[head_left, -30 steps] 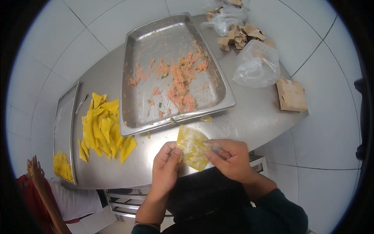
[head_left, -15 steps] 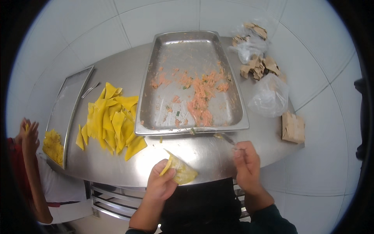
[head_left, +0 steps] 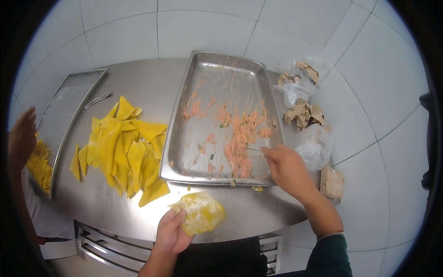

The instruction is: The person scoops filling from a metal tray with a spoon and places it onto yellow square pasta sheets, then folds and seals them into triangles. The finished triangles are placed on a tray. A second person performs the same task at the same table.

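My left hand (head_left: pixel 171 231) pinches a floppy yellow dough wrapper (head_left: pixel 201 213) by its left side. White flour dusts its upper face, and it is held above the table's front edge. My right hand (head_left: pixel 290 171) is closed on a thin metal utensil (head_left: pixel 251 148), whose tip reaches into pinkish-orange shredded filling (head_left: pixel 240 131); its end is hidden there. The filling, flecked with green, is smeared over the bottom of a deep steel pan (head_left: pixel 210 179). Left of the pan lies a loose heap of yellow dough wrappers (head_left: pixel 122 152).
At the far left stands a metal-rimmed tray (head_left: pixel 85 97) holding yellow dough pieces (head_left: pixel 40 167), with another person's hand (head_left: pixel 22 136) beside it. Forks (head_left: pixel 98 99) lie nearby. Right of the pan are crumpled brown paper (head_left: pixel 303 114), plastic bags (head_left: pixel 314 147) and a brown package (head_left: pixel 331 183).
My right hand has moved from the pan's front edge up over the pan, bringing the utensil into the filling. The wrapper in my left hand has turned its floured face upward.
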`<act>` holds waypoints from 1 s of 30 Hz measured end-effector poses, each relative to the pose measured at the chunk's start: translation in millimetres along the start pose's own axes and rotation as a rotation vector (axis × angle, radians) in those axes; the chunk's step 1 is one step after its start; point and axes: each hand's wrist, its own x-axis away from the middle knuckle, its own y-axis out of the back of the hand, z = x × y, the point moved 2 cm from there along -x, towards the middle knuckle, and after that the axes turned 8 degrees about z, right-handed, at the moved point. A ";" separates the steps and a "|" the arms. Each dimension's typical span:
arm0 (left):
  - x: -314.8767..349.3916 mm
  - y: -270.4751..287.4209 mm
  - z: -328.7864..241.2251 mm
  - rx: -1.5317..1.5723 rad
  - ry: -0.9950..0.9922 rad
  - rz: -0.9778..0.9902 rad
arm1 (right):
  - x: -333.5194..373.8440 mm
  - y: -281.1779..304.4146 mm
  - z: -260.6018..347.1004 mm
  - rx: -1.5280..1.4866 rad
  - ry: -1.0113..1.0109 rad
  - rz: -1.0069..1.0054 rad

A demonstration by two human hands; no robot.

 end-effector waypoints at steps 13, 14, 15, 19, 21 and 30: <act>-2.9 4.8 -0.6 0.109 0.053 -0.017 | -17.8 9.2 8.4 0.001 0.052 0.407; -2.7 5.1 -0.5 0.081 0.057 -0.033 | -18.1 12.0 9.8 -0.025 0.043 0.356; -2.3 5.1 -0.4 0.060 0.059 -0.035 | -18.6 13.7 10.6 -0.043 0.022 0.299; -2.4 6.0 0.8 0.040 0.074 -0.044 | -28.5 3.6 12.1 0.019 0.082 0.100; -3.0 6.7 1.0 0.062 0.091 -0.032 | -31.5 -5.2 10.4 0.073 0.110 0.133; -4.0 7.4 2.0 0.082 0.093 -0.023 | -19.0 6.2 1.9 0.066 0.102 0.329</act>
